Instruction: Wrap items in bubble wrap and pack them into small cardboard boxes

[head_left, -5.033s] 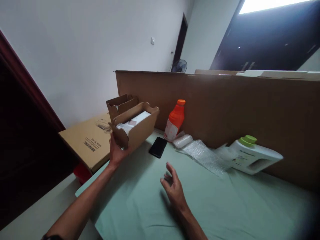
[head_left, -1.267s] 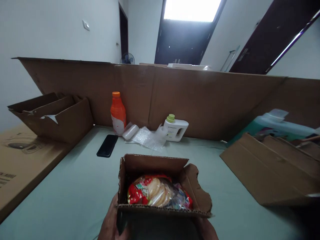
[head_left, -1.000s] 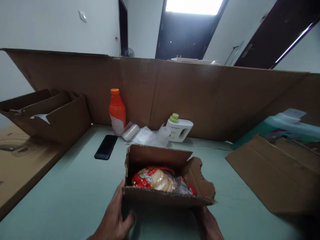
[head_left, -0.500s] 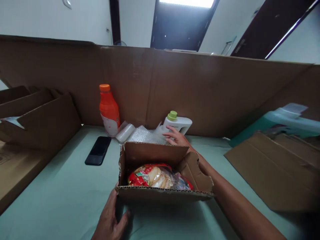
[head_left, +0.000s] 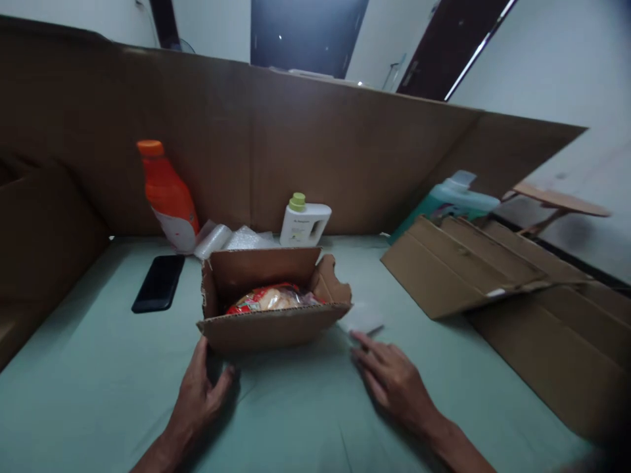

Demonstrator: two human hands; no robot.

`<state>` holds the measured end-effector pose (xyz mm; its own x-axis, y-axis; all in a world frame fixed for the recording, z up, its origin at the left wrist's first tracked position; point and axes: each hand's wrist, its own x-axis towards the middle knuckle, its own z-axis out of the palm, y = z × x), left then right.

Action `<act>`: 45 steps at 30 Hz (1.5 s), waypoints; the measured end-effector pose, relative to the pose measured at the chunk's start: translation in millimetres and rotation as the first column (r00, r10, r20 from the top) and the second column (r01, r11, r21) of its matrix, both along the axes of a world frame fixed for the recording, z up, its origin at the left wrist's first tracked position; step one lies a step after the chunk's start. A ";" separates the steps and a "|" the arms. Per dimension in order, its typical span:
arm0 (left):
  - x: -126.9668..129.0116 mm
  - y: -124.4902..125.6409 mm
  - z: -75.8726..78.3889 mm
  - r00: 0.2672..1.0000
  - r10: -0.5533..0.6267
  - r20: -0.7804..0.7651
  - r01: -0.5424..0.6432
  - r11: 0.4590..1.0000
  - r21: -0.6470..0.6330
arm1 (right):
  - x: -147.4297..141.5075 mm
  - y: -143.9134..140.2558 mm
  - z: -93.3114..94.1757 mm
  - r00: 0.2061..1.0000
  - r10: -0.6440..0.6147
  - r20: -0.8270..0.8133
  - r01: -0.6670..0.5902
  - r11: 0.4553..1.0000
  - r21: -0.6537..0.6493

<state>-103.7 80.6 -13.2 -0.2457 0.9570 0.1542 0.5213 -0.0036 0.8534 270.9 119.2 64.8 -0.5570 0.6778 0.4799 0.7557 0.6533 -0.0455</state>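
Observation:
A small open cardboard box (head_left: 269, 328) stands in the middle, with a red and clear packet of pale round snacks (head_left: 276, 299) inside. My left hand (head_left: 197, 394) is at its front left corner, thumb spread away from the fingers; one fingertip meets the corner or lies just under it. To the right of the box is a flat whitish piece (head_left: 361, 319), too blurred to name. My right hand (head_left: 392, 378) lies in front of that piece, fingers stretched towards it and holding nothing visible. Whether the fingertips touch the piece, I cannot tell.
Behind the box are an orange bottle (head_left: 170, 197), rolled bubble wrap (head_left: 213, 240) and a white bottle with a green cap (head_left: 305, 223). A phone (head_left: 158, 284) lies left. Folded cardboard (head_left: 444, 269) and a teal-filled jug (head_left: 448, 200) are at right. A cardboard wall (head_left: 315, 138) closes the back.
My right hand has come back from the white bottle behind the box to the front right of the box. The view has turned right. My left hand stays by the box's corner.

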 end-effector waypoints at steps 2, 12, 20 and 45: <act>0.2 0.7 14.2 0.999 -0.016 0.032 0.018 0.998 -0.060 | -2.5 -26.2 0.7 0.994 0.050 -0.098 -0.060 0.993 -0.102; 8.4 10.6 48.4 0.985 0.013 0.175 -0.005 0.999 -0.045 | -66.5 22.3 12.8 0.842 -0.185 -0.506 -0.181 0.788 -0.588; 6.7 62.4 51.5 0.984 -0.023 0.174 0.021 1.000 0.016 | -14.8 40.2 21.3 0.904 -0.142 -0.402 -0.139 0.793 -0.593; 180.8 34.9 60.2 0.698 -0.482 -0.531 0.507 0.855 -0.110 | 92.3 -32.5 -14.6 0.946 -0.191 0.263 0.252 0.942 -0.221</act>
